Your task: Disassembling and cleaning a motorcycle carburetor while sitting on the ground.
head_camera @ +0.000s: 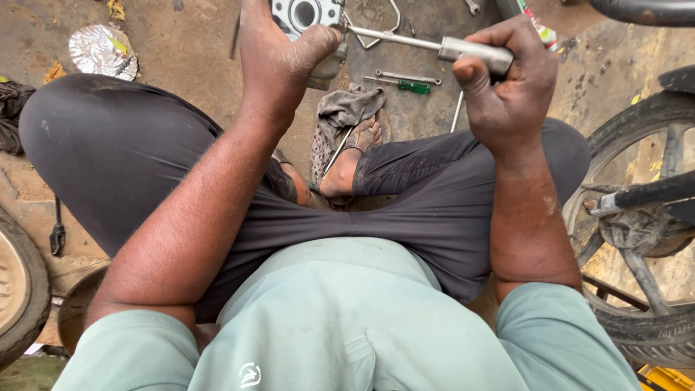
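I sit cross-legged on a dirty concrete floor in dark trousers. My left hand (279, 51) grips a grey metal engine part (308, 18) with round bores, held at the top edge of the view. My right hand (507, 80) is closed around the silver handle of a socket wrench (434, 45), whose thin shaft reaches left to the engine part. A grey rag (346, 108) lies on the floor by my sandalled foot (356, 148).
A green-handled screwdriver (407, 85) and a metal rod (457, 110) lie on the floor ahead. A motorcycle wheel (641, 224) stands at the right, another tyre (18, 289) at the left. Crumpled foil (103, 51) lies at the upper left.
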